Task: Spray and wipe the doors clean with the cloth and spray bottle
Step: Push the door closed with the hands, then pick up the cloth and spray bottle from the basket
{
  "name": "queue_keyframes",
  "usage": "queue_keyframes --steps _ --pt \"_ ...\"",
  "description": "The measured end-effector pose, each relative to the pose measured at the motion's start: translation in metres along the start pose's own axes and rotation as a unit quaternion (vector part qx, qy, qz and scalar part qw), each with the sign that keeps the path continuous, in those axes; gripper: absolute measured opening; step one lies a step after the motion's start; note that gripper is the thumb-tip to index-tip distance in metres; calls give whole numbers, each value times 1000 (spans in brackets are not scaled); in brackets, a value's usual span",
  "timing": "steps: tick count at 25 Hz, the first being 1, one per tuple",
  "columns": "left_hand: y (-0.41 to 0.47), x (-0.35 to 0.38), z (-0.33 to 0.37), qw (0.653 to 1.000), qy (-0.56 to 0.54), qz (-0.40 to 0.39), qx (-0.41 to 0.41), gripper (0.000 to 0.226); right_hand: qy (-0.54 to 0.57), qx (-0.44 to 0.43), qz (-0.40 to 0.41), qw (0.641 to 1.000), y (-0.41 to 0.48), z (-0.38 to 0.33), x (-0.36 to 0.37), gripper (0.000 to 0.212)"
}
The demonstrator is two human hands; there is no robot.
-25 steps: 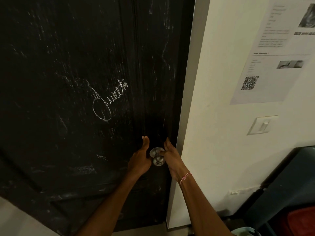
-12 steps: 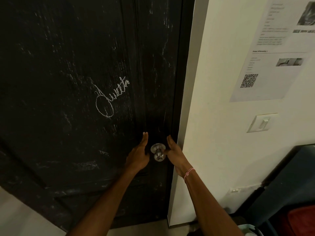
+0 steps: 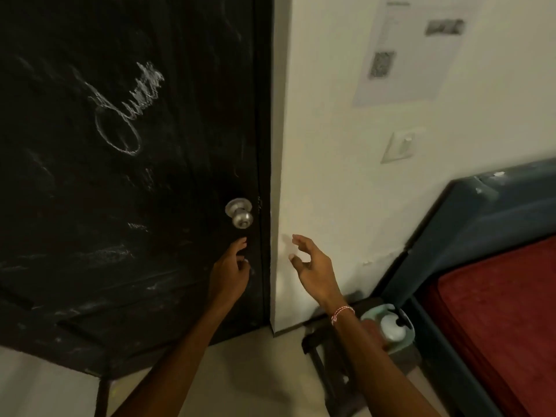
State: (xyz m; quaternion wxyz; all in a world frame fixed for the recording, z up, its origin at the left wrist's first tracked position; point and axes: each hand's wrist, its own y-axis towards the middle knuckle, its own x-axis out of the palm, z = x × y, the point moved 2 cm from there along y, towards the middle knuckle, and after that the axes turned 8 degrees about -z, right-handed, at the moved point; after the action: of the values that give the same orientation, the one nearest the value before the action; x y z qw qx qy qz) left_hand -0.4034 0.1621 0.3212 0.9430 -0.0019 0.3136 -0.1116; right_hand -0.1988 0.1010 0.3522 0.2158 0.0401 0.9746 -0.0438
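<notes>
A black door (image 3: pixel 120 191) fills the left half of the view, shut against its frame and tilted by the wide lens. Its face is streaked with pale smears, and a looping chalk scrawl (image 3: pixel 126 115) sits on the upper part. To its right stands a white wall (image 3: pixel 331 176). At the far right, near the wall, is a bed with a red mattress (image 3: pixel 496 311) set in a dark blue frame (image 3: pixel 481 212). A pale floor (image 3: pixel 240 380) runs along the bottom. High on the wall hangs a sheet of paper (image 3: pixel 400 49) with a square code and a blurred photo, the print too soft to read.

Both forearms reach in from the near edge. The left hand (image 3: pixel 230 272) is in front of the door, just below the knob and apart from it, fingers loosely curled with nothing in them; whether the fingertips touch the door cannot be told. The right hand (image 3: pixel 313 266) is in front of the wall just right of the door's edge, fingers spread and slightly bent, holding nothing.

On the floor between wall and bed sits a pale green bucket (image 3: pixel 409 325), partly hidden by the right forearm, with a white bottle (image 3: pixel 392 328) inside it; its head is unclear. A light switch (image 3: pixel 401 145) is on the wall below the paper. A round metal knob (image 3: pixel 239 213) sits near the door's right edge. A red and white string bracelet (image 3: pixel 342 312) circles the right wrist
</notes>
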Motion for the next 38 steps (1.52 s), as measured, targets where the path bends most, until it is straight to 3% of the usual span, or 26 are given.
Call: queue_keyframes --steps 5,9,17,20,26,31,33,38 --pt "-57 120 -18 992 -5 -122 -31 50 -18 120 77 990 -107 121 -58 37" --pt "-71 219 -17 971 6 -233 -49 43 -50 220 94 970 -152 204 -114 35" --pt "-10 433 -16 919 11 -354 -174 28 -53 333 77 938 -108 408 -210 24" --pt "20 499 -23 909 37 -367 -191 25 -44 334 51 940 -72 472 -215 38" --pt "76 619 -47 899 194 -382 -92 38 -43 296 71 952 -46 554 -187 47" --pt "78 668 -81 810 423 -406 11 73 -3 297 107 949 -42 580 -174 48" --pt "72 678 -93 792 458 -404 19 85 2 292 103 951 -32 586 -175 47" --pt "70 674 -93 793 466 -390 50 88 -76 246 45 965 -14 598 -178 46"
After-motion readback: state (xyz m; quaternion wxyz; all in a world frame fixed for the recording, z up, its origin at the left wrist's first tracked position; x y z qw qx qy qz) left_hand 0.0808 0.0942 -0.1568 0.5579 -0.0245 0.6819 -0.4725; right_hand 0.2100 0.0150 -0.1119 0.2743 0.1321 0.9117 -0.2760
